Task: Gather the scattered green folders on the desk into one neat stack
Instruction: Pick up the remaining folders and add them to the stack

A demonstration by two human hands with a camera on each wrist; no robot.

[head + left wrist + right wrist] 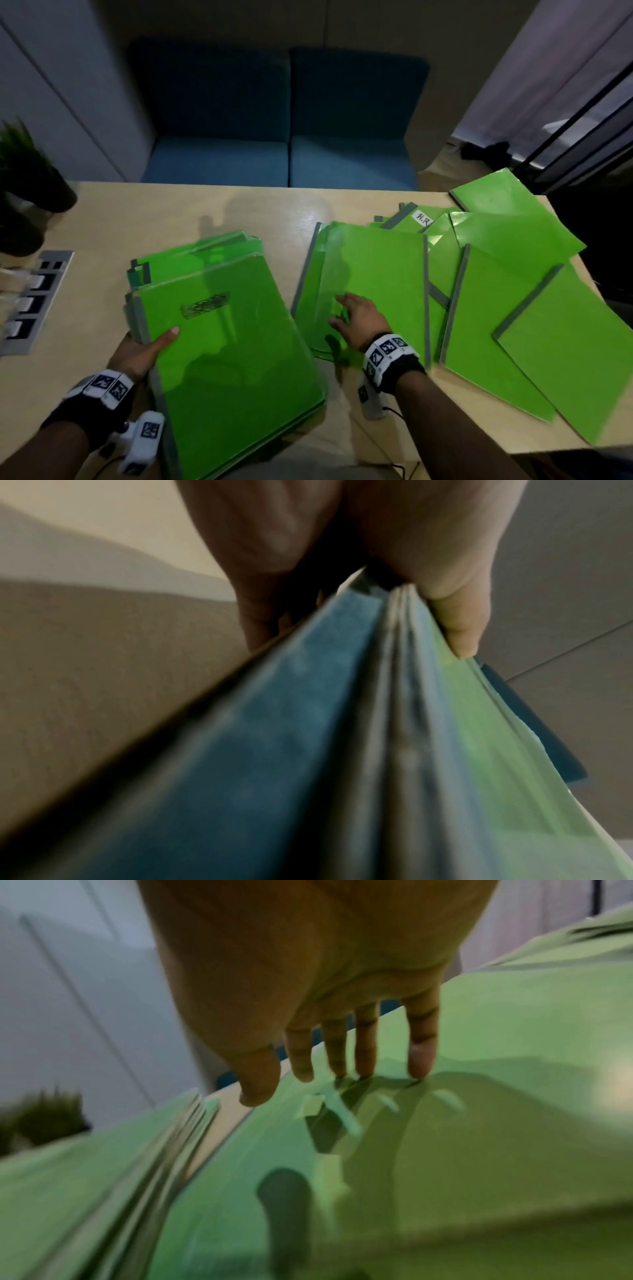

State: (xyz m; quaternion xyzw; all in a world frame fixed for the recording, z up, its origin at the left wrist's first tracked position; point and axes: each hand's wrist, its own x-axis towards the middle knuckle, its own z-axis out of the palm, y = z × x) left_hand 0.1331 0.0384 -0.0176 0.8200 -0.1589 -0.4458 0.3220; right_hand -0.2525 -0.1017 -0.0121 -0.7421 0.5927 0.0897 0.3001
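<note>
Wooden desk (191,219) first: we've got green folders in two lots on it. On our left, the gathered stack (233,342), several deep, long axis running from us toward the far edge and leaning a bit left at the top. On our right, the scattered folders (496,308), a fan of overlapping sheets w/ grey spines, reaching to the desk's right corner, some tilted well off the stack's line.

Next down, the nearest loose folder (373,274): it lies just right of the stack, a strip of bare desk between them, its long axis roughly parallel to the stack, spine on its left side.

Left hand (144,353) is clamped on the stack's left spine edge, thumb on top, fingers under; left wrist view shows the thumb (455,620) pressing the layered edges together. Right hand (359,322) is spread flat, fingers apart, tips touching that nearest folder's lower left area; it grips nothing. Right wrist view, though blurred, shows the fingertips (421,1064) on the glossy cover.

So, as we judge it, the right hand is the nearer one & the move is leftward: slide or lift this folder toward the stack. Little turning needed, since the axes nearly match. Glossy covers may slip.
</note>
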